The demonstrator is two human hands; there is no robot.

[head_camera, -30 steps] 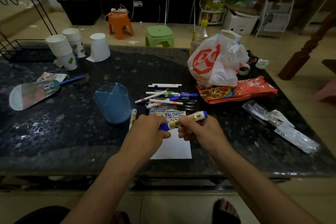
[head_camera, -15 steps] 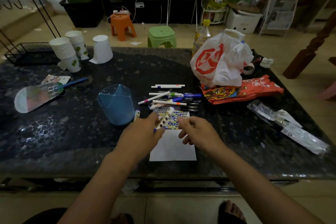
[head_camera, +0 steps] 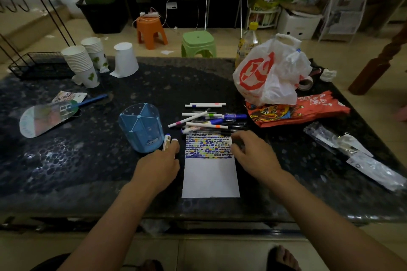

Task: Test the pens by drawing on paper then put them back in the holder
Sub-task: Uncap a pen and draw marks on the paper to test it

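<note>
A white paper sheet [head_camera: 210,179] lies on the dark table [head_camera: 88,160], its top band filled with coloured marks. A blue divided pen holder [head_camera: 142,127] stands left of it. Several pens [head_camera: 209,119] lie in a loose pile behind the paper. One capped marker [head_camera: 166,141] lies against the holder's right side. My left hand [head_camera: 158,167] rests between holder and paper, fingers closed over a second marker whose white tip [head_camera: 174,139] pokes out past them. My right hand [head_camera: 253,153] lies with fingers spread at the paper's upper right edge, holding nothing.
A white and red plastic bag [head_camera: 268,77] and red snack packets [head_camera: 299,110] sit at the right. Clear wrappers [head_camera: 352,154] lie far right. Stacked paper cups [head_camera: 81,64] and a hand fan [head_camera: 48,116] are at the left.
Both hands held the marker above the paper a second ago. The right hand let go and dropped to the paper's edge. The left hand carried the marker down beside the holder.
</note>
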